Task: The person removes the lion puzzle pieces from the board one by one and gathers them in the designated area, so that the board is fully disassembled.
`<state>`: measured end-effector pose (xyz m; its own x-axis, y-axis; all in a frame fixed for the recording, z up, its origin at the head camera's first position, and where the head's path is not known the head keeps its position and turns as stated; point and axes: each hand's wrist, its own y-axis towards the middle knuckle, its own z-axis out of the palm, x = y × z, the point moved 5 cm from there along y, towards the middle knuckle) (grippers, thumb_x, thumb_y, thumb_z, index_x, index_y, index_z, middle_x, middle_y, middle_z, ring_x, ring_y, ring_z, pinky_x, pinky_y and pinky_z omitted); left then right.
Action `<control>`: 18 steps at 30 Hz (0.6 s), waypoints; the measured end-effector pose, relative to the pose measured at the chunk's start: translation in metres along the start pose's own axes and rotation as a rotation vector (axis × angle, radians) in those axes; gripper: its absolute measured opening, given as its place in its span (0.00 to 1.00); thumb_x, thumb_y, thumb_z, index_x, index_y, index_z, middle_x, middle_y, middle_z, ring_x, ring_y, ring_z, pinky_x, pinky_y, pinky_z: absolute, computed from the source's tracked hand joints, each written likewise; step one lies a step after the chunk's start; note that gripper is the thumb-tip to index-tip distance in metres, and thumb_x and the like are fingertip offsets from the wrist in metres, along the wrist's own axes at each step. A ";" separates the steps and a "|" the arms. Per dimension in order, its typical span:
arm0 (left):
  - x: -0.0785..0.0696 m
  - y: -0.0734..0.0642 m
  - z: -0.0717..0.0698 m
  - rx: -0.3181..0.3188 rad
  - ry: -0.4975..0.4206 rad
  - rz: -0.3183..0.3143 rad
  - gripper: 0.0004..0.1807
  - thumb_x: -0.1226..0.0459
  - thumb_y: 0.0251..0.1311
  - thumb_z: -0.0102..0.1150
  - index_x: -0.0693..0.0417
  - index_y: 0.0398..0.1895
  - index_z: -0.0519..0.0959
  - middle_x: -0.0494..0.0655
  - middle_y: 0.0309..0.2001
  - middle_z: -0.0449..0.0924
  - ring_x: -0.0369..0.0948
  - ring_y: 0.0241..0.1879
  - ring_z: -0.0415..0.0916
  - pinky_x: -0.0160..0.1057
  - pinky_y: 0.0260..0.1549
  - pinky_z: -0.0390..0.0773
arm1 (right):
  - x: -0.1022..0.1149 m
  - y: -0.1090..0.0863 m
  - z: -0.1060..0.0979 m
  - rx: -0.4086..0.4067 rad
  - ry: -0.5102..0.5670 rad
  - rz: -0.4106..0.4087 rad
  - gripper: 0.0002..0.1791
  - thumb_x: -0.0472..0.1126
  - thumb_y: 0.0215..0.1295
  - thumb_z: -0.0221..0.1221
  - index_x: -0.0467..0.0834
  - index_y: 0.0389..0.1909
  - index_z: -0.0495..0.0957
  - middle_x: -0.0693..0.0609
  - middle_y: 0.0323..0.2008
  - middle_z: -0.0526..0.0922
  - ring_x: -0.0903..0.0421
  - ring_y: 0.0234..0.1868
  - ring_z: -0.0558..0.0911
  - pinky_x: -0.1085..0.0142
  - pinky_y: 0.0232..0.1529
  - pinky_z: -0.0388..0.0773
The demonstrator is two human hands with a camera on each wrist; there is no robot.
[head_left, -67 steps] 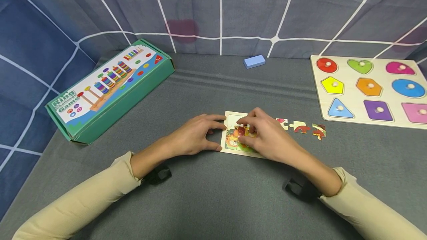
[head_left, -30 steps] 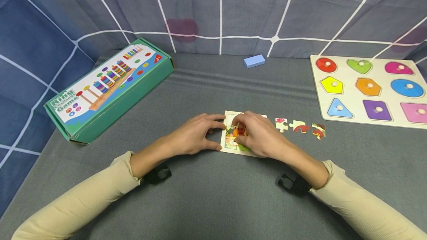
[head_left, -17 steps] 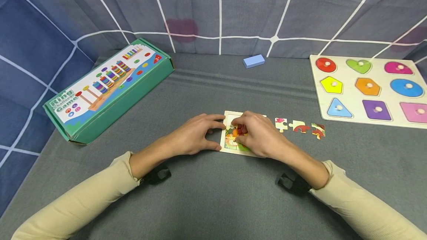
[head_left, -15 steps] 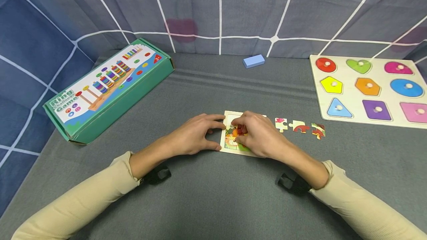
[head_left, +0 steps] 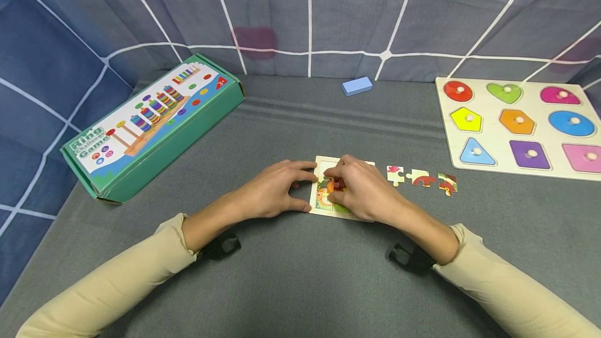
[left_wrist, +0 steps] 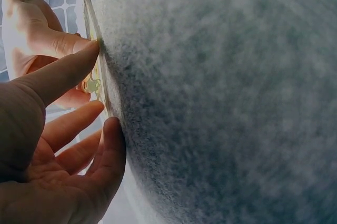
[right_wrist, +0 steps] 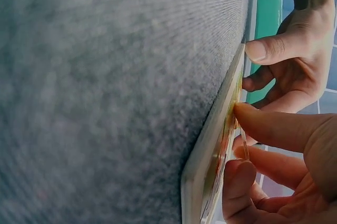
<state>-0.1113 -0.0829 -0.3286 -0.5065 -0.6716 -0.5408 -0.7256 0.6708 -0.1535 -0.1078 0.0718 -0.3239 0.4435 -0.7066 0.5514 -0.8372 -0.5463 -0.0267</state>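
Note:
A small wooden jigsaw puzzle board (head_left: 343,216) lies on the grey cloth, partly filled with a bright animal picture. My left hand (head_left: 274,190) rests its thumb and fingertips along the board's left edge, fingers fairly straight. Over the board, my right hand (head_left: 368,189) has its thumb and fingers close together. In the right wrist view it pinches a thin puzzle piece (right_wrist: 244,144), tilted up from the board. That hand hides the board's right part. Three loose pieces lie to its right: a pink-and-white one (head_left: 395,175), a red-and-cream one (head_left: 421,178) and a red-brown one (head_left: 448,183).
A green ring game box (head_left: 188,140) lies at the left. A blue block (head_left: 357,86) sits at the back near the checked cloth wall (head_left: 347,9). At the right is a wooden shape board (head_left: 497,111) with knobbed, coloured shapes.
My right hand has shifted left over the board, uncovering the nearest loose piece and the board's top right corner. In the last half second it has barely moved; my left hand stays put.

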 end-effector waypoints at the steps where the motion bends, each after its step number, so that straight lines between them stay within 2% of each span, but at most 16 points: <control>1: 0.000 0.000 0.000 -0.002 0.001 0.003 0.29 0.57 0.53 0.75 0.55 0.58 0.80 0.50 0.69 0.68 0.42 0.47 0.71 0.45 0.52 0.70 | 0.000 0.000 0.000 -0.003 0.004 0.001 0.21 0.34 0.54 0.69 0.36 0.51 0.83 0.50 0.34 0.78 0.56 0.32 0.72 0.60 0.33 0.69; 10: -0.001 -0.001 -0.001 -0.001 -0.005 0.005 0.29 0.57 0.53 0.75 0.54 0.58 0.80 0.50 0.69 0.68 0.42 0.47 0.71 0.45 0.52 0.70 | -0.002 0.002 -0.001 -0.033 0.041 0.007 0.17 0.31 0.54 0.66 0.35 0.47 0.84 0.52 0.29 0.77 0.59 0.28 0.73 0.61 0.32 0.71; 18: -0.001 -0.001 -0.001 -0.005 -0.001 0.003 0.28 0.57 0.53 0.75 0.54 0.58 0.80 0.50 0.68 0.68 0.41 0.45 0.72 0.44 0.50 0.70 | 0.004 0.001 -0.001 -0.072 -0.075 -0.078 0.07 0.32 0.56 0.63 0.39 0.37 0.84 0.53 0.25 0.73 0.59 0.26 0.69 0.60 0.28 0.68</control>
<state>-0.1102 -0.0830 -0.3270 -0.5078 -0.6694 -0.5423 -0.7266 0.6710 -0.1479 -0.1070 0.0693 -0.3212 0.5285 -0.6966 0.4851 -0.8188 -0.5692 0.0748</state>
